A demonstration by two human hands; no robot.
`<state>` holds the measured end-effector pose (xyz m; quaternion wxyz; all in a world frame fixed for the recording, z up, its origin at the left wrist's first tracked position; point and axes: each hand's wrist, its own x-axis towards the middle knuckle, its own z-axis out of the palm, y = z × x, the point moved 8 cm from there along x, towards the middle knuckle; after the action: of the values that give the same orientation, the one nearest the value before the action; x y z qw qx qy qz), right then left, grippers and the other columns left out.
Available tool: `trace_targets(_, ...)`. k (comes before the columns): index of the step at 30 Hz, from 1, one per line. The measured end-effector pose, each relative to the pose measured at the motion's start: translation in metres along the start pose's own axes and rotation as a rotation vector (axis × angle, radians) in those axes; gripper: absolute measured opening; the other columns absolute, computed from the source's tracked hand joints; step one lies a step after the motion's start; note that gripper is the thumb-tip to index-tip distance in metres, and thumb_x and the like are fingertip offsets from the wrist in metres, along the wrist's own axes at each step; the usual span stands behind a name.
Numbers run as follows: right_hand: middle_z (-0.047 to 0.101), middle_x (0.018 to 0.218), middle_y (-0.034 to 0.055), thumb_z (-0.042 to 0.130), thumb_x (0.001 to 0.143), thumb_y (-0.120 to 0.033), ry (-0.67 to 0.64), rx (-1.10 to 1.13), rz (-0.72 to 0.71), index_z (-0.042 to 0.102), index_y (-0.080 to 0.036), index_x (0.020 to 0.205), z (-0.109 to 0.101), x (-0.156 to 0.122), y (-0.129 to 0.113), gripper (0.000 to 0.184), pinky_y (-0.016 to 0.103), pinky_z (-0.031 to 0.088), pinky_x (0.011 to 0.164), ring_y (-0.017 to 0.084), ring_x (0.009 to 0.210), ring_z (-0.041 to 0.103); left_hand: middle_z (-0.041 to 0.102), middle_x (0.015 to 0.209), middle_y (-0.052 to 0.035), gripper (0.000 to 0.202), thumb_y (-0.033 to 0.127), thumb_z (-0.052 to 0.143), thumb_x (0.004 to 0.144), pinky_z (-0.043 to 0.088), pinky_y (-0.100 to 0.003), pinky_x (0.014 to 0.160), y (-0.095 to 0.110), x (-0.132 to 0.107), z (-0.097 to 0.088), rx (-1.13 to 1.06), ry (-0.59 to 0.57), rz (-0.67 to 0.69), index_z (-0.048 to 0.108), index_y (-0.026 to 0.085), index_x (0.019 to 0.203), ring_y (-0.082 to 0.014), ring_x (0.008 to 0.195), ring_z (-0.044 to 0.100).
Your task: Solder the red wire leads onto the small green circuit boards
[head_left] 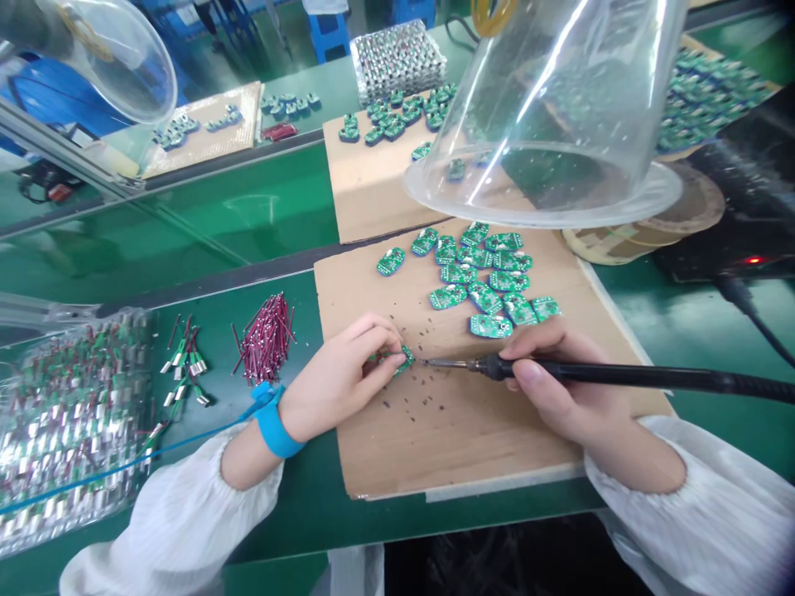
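Observation:
My left hand [354, 364] is closed on a small green circuit board [405, 359], mostly hidden under the fingers, over the brown cardboard sheet [397, 455]. A blue wrist strap [277, 424] circles that wrist. In my right hand [565, 381] is a black soldering iron [497, 366], gripped like a pen. Its metal tip points left and lies close to the board's right edge; whether they touch I cannot tell. Just beyond the hands, several green circuit boards [475, 277] lie grouped on the cardboard. Dark specks dot the sheet near the tip.
A clear fume hood [540, 132] hangs above the cardboard's far side. Left are a pile of dark red wires [268, 338], loose wired parts [186, 360] and a plastic tray [68, 422] full of them. A tape roll [658, 219] and a black box with a red light [733, 223] stand right.

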<state>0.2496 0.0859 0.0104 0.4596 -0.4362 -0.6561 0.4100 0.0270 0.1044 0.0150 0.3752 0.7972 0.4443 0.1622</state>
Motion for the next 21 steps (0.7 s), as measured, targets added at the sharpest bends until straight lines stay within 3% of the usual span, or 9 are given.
trace_targets(5, 0.064, 0.08, 0.0008, 0.064, 0.097, -0.033, 0.037, 0.043, 0.011, 0.064, -0.028, 0.097, -0.002, -0.001, 0.004, 0.005, 0.032, 0.047, 0.053, 0.015, 0.059, 0.059, 0.062, 0.118, -0.0015, 0.007, 0.02, 0.052, 0.1, 0.045, -0.03, 0.067, -0.002, -0.007, 0.009, 0.075, -0.003, -0.099, 0.056, 0.02, 0.094, -0.0121, 0.076, 0.057)
trace_targets(13, 0.064, 0.075, 0.0007, 0.065, 0.097, -0.033, -0.039, 0.001, 0.019, 0.062, -0.028, 0.098, 0.004, 0.0, 0.005, 0.005, 0.032, 0.046, 0.051, 0.016, 0.058, 0.059, 0.064, 0.113, -0.0014, 0.007, 0.021, 0.052, 0.101, 0.046, -0.03, 0.072, -0.003, -0.008, 0.014, 0.086, 0.079, -0.134, 0.056, 0.02, 0.094, -0.0156, 0.089, 0.061)
trace_targets(21, 0.062, 0.071, -0.0003, 0.064, 0.098, -0.032, -0.046, -0.038, 0.007, 0.062, -0.027, 0.096, 0.008, 0.006, 0.001, 0.006, 0.029, 0.043, 0.048, 0.015, 0.056, 0.059, 0.064, 0.106, 0.0009, 0.007, 0.019, 0.056, 0.099, 0.045, -0.03, 0.073, -0.002, -0.006, 0.012, 0.093, 0.099, -0.136, 0.058, 0.02, 0.093, -0.0143, 0.086, 0.06)
